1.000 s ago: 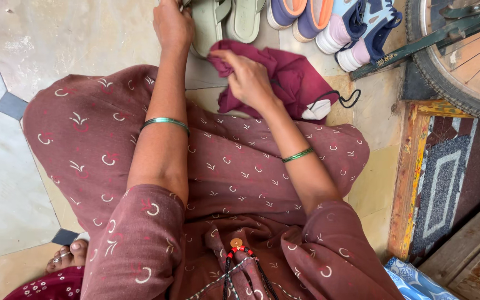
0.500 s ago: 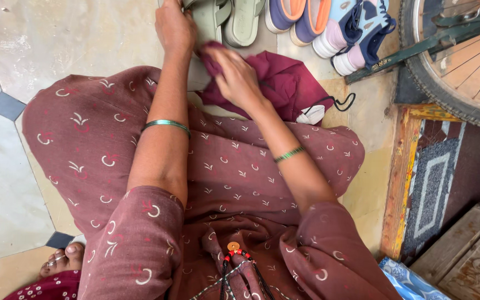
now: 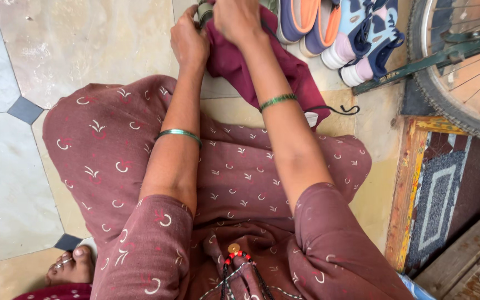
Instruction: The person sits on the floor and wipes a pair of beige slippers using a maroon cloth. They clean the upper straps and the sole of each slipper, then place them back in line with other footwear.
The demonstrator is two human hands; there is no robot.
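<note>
I squat on a tiled floor in a maroon patterned dress. My left hand [image 3: 189,40] grips a pale green sandal [image 3: 204,12], which is only partly visible at the top edge. My right hand [image 3: 237,19] presses a maroon cloth [image 3: 284,69] against that sandal. The cloth hangs down over the floor, and a black cord [image 3: 337,109] trails from its lower end. Both wrists wear green bangles.
A row of shoes stands at the top: purple-and-orange slip-ons [image 3: 301,16] and blue-and-pink sneakers [image 3: 368,39]. A bicycle wheel [image 3: 462,72] fills the top right. A patterned mat [image 3: 437,189] in an orange frame lies right, with carved wood [image 3: 468,266] below it.
My right hand has carried the maroon cloth up from the floor to the sandal in my left hand. The view has shifted slightly, so the sandal now sits at the frame's top edge.
</note>
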